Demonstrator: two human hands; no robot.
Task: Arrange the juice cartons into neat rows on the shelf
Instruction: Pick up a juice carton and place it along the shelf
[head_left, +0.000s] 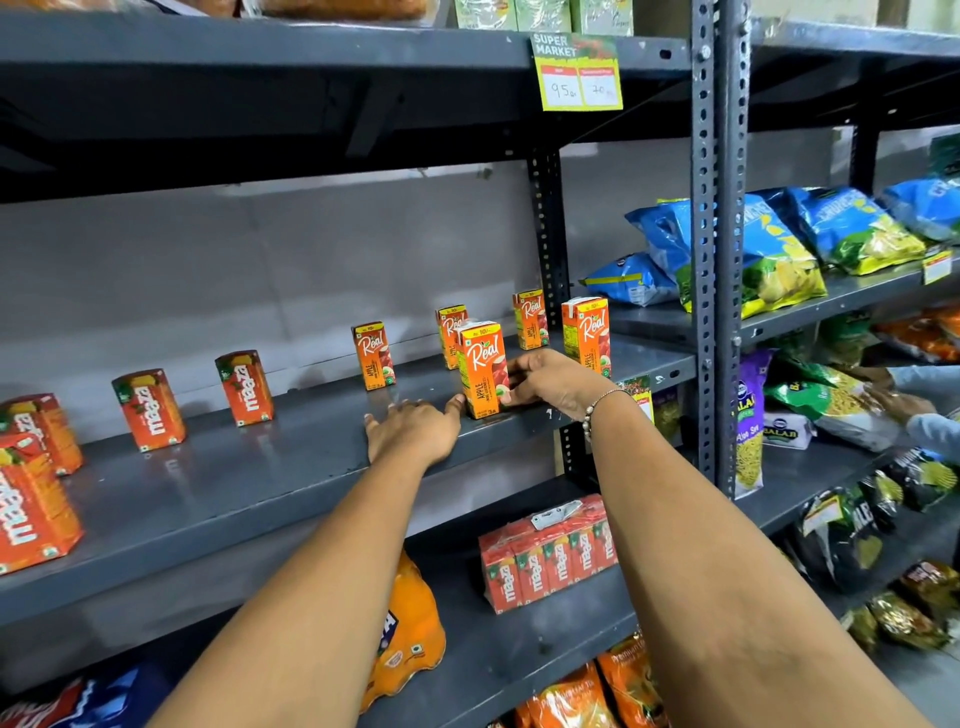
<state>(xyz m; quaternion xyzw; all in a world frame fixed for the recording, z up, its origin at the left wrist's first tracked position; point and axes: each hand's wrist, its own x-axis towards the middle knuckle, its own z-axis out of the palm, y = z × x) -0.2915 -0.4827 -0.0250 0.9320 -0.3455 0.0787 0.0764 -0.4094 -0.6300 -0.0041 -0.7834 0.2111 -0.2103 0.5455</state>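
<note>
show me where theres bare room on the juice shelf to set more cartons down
Widest bare patch: the shelf front, between the Maaza cartons and the left hand. A smaller gap lies behind it, between those cartons and the lone Real carton. The right end is crowded: four Real cartons cluster there, the right hand gripping the front carton.

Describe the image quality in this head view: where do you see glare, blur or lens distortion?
Head view: soft glare streaks the grey shelf beneath the Maaza cartons; wide-angle distortion bends the shelf edges and upright post; the left-edge cartons and right-edge snack bags are blurred, while the Real carton stays sharp.
</note>
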